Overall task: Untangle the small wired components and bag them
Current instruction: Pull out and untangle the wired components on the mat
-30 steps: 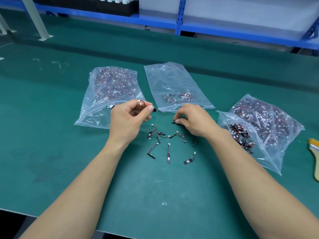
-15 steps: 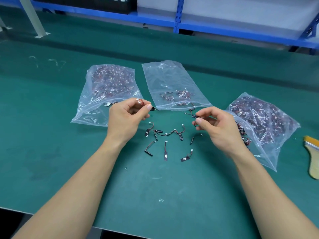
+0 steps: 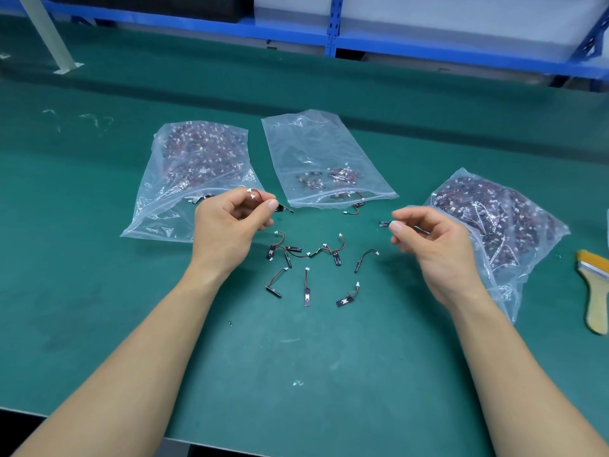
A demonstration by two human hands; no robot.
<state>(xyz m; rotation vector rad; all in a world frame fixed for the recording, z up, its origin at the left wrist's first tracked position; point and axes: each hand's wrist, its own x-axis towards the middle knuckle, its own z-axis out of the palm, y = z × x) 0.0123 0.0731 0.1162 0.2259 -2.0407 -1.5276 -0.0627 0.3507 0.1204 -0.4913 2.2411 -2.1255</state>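
Black wired component (image 3: pixel 384 223) now lifted off the pile (image 3: pixel 316 255), pinched in right hand (image 3: pixel 435 245); left hand (image 3: pixel 227 225) grips gathered components (image 3: pixel 254 194). Untangled; bag next.

Three clear plastic bags lie on the green counter (image 3: pixel 99 291): left bag (image 3: pixel 197 166), middle bag (image 3: pixel 313 143) and right bag (image 3: pixel 494 212), which may be two overlapped. About ten small black wired components (image 3: pixel 306 288) lie loose between two hands, the left hand (image 3: pixel 227 225) and the right hand (image 3: pixel 435 245). One yellow-bristled wooden brush (image 3: pixel 594 291) is at the right.
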